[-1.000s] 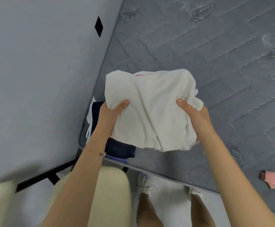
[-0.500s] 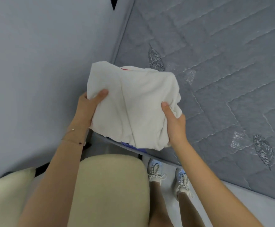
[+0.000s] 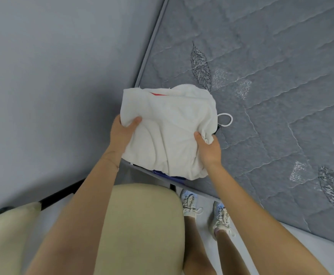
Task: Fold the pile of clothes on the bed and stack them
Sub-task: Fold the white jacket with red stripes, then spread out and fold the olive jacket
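A folded white garment [image 3: 170, 128] with a small red patch near its top edge is held over the near left corner of the grey quilted mattress [image 3: 271, 96]. My left hand [image 3: 122, 132] grips its left edge, thumb on top. My right hand [image 3: 207, 147] grips its right edge in the same way. Under the garment, dark blue folded clothes [image 3: 172, 174] peek out at the bed's edge. A white cord loop [image 3: 225, 120] sticks out to the right. Most of the stack below is hidden.
A grey wall [image 3: 62, 76] runs along the bed's left side. A black bed frame bar [image 3: 62, 193] shows below the corner. My feet in pale sneakers [image 3: 190, 203] stand on the floor beside the bed.
Both hands carried the white garment left and down toward the bed's corner, over the dark stack. The cord loop came into sight at the right.
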The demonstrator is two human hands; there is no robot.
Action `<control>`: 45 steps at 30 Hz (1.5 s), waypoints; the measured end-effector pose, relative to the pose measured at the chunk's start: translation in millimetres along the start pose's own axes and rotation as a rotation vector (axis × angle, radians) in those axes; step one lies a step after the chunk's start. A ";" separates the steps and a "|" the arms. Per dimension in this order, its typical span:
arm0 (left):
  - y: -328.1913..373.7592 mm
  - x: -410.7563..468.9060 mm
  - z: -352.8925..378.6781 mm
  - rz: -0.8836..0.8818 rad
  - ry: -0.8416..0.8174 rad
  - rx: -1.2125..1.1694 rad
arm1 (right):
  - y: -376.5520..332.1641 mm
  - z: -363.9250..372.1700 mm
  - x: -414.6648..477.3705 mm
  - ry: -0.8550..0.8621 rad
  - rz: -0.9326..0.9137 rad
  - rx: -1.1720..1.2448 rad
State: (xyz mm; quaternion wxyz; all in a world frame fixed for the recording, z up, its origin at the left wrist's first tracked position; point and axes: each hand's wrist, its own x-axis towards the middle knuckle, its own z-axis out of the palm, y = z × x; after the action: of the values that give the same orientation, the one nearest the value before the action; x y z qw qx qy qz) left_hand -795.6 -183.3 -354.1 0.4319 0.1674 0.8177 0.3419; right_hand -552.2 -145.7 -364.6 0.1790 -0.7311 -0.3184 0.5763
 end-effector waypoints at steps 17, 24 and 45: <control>120.3 -204.1 109.6 0.718 -0.133 0.989 | -74.1 -160.1 -133.3 0.016 -0.197 -1.122; 161.3 -306.3 196.4 0.952 -0.260 1.104 | -62.9 -294.5 -177.0 0.159 -0.139 -1.003; 189.0 -569.3 488.8 1.045 -0.472 1.210 | 67.5 -708.2 -218.0 0.446 0.094 -0.842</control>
State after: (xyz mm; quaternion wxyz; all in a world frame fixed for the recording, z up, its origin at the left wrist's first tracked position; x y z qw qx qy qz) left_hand -73.5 -170.4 -76.4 0.2132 0.7958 0.5651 -0.0442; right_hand 113.8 -267.1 -55.9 -0.0951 -0.8595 -0.4444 0.2338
